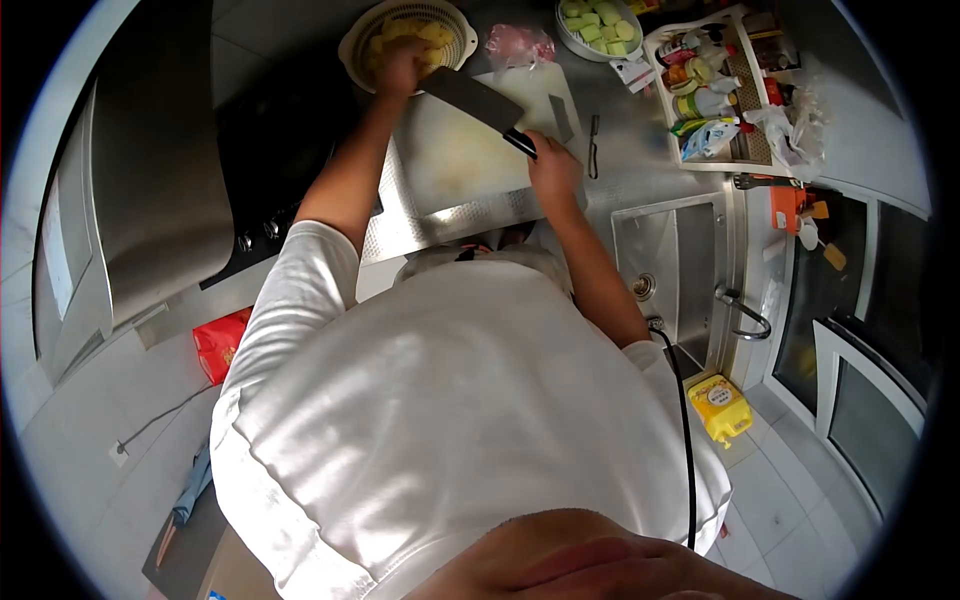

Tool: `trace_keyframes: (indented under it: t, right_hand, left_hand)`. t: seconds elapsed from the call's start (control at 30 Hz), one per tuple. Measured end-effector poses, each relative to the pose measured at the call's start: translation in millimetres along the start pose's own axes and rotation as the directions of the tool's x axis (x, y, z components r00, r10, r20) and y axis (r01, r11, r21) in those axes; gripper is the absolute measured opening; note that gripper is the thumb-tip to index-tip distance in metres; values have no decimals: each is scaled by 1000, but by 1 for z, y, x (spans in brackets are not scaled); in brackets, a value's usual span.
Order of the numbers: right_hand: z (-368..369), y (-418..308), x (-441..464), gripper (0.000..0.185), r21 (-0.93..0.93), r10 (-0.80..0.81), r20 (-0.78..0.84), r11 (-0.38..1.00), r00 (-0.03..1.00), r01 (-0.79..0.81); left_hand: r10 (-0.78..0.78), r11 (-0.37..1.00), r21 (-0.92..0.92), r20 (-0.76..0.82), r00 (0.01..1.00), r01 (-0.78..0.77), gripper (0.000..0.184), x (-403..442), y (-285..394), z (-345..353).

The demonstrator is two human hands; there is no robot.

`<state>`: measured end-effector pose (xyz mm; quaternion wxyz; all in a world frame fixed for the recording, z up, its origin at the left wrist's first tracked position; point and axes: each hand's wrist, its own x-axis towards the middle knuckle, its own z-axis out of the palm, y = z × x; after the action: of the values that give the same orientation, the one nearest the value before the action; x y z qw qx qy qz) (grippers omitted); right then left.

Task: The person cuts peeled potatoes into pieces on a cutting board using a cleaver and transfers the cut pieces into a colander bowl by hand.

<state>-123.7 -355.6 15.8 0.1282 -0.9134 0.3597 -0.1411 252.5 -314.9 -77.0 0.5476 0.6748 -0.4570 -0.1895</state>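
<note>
My left hand [402, 66] reaches over the near rim of a cream colander [352, 52] holding yellow chunks [432, 34], perhaps potato. Its fingertips are blurred among the chunks, so I cannot see whether they grip any. My right hand [556, 168] is closed around the black handle of a cleaver [478, 100]. The wide dark blade slants up and left above a white cutting board [455, 165], its far end close to my left hand and the colander. A slim peeler-like tool [594, 148] lies right of the board.
Behind the board sit a pink plastic bag [518, 46] and a bowl [574, 42] of pale green chunks. A rack of bottles and packets [745, 90] stands at right, above the sink [690, 270]. A black stove [270, 150] is on the left.
</note>
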Motion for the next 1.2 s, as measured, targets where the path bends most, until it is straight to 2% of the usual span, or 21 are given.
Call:
trace_keyframes:
  t: [0.03,0.07,0.1,0.13,0.2,0.23,0.3,0.33,0.37,0.43,0.5,0.67,0.73,0.77,0.83,0.9,0.97,1.03,1.07,1.13,1.2]
  right_hand:
    - [-1,5,-10,44,-3,3,-2,1000,1000,-3]
    - [-3,10,-20,42,28,53,-12,998,998,-53]
    - [-2,15,-31,40,59,103,-21,993,994,-102]
    - [3,20,-41,38,87,146,-11,986,989,-145]
    - [13,25,-65,36,153,189,-46,972,981,-180]
    - [18,28,-74,35,220,228,-77,953,971,-206]
    - [26,33,-85,36,188,271,-54,948,961,-256]
    - [30,34,-89,38,153,312,-29,940,950,-305]
    - [33,35,-89,38,154,317,-32,939,948,-308]
    - [40,38,-85,41,108,295,82,947,952,-302]
    - [45,39,-81,44,130,260,99,954,961,-272]
    - [72,39,-73,48,218,184,189,950,965,-224]
    - [84,41,-73,54,282,189,231,926,955,-251]
    - [86,41,-71,54,284,189,226,926,956,-250]
    - [92,39,-73,53,272,155,172,942,973,-198]
    - [89,34,-74,54,202,81,-128,978,988,-54]
    - [78,32,-69,48,293,143,-169,952,975,-89]
    - [69,21,-68,49,840,395,283,338,874,-425]
    - [54,10,-76,49,838,434,275,329,858,-435]
    - [16,-15,-83,59,878,309,464,-33,830,-478]
    - [-10,-37,-95,64,879,360,474,-151,804,-452]
  left_hand:
    - [-290,891,-369,-17,957,263,26,3,-8,-5]
    - [-88,972,193,-246,965,138,32,-1,-16,-8]
    - [208,703,706,-318,925,85,39,-8,-11,-8]
    - [209,705,705,-316,926,82,39,-19,-4,-6]
    - [81,533,732,-544,835,425,58,-42,8,-1]
    - [85,534,734,-541,837,420,58,-46,15,8]
    - [-291,228,326,-877,383,918,71,-48,26,34]
    - [-288,230,331,-875,389,915,71,-55,-2,33]
    - [-544,538,35,-749,379,842,74,-64,-49,31]
    - [-718,667,-339,-529,452,663,77,-66,-42,26]
    - [-870,355,-810,-102,483,467,65,-58,-3,11]
    - [-849,201,-873,71,524,445,50,-64,0,-6]
    - [-775,514,-708,-142,616,483,48,-87,33,4]
    - [-756,516,-702,-103,647,491,46,-104,25,5]
    - [-739,483,-816,-184,648,319,49,-135,79,24]
    - [-772,469,-812,-184,609,348,44,-161,106,39]
    - [-719,503,-763,-108,686,407,45,-174,108,41]
    - [-702,505,-740,-51,710,446,45,-175,146,39]
    - [-700,494,-730,-12,714,472,45,-182,152,44]
    - [-678,478,-692,101,728,541,47,-189,162,57]
    - [-657,450,-661,210,724,600,48,-203,172,69]
